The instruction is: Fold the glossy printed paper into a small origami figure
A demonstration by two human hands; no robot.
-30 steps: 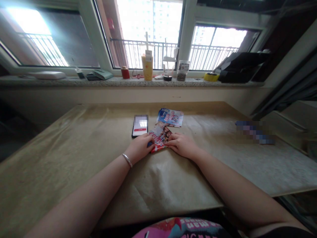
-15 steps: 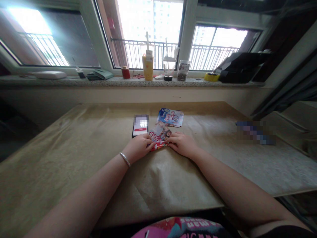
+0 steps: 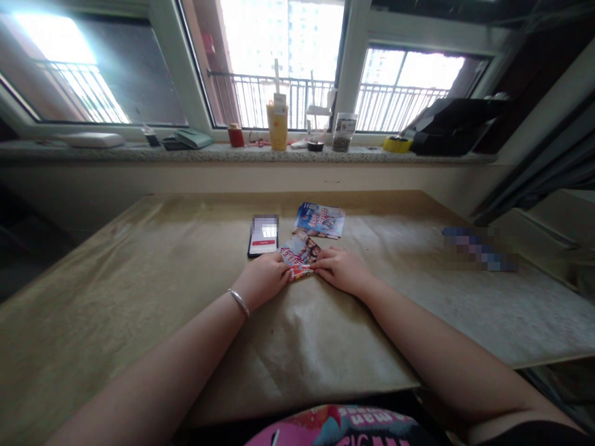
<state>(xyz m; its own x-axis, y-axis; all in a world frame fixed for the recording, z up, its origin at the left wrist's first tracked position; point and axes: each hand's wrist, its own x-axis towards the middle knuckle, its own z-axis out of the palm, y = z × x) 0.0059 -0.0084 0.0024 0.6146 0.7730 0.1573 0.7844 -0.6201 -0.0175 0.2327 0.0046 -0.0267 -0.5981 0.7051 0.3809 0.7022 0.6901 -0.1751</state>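
Note:
A printed leaflet (image 3: 301,250) lies on the table between my hands, its near edge folded up into a narrow red strip. My left hand (image 3: 264,276) grips the left end of that fold with fingers closed. At the right end my right hand (image 3: 342,270) pinches the same fold. Just beyond the leaflet is a stack of similar blue leaflets (image 3: 321,220). A phone (image 3: 263,236) with a lit screen lies beyond my left hand, left of the leaflet.
A brownish cover (image 3: 195,248) spreads over the table. A blurred bluish object (image 3: 478,249) lies at the right. Along the windowsill (image 3: 186,157) stand a tall yellow drink cup (image 3: 277,130), a red jar (image 3: 235,135), yellow tape (image 3: 397,144) and a black machine (image 3: 450,127).
My left hand has shifted slightly right along the fold, its wrist turning a little. The leaflet's upper part lies a bit lower. My right hand has barely moved.

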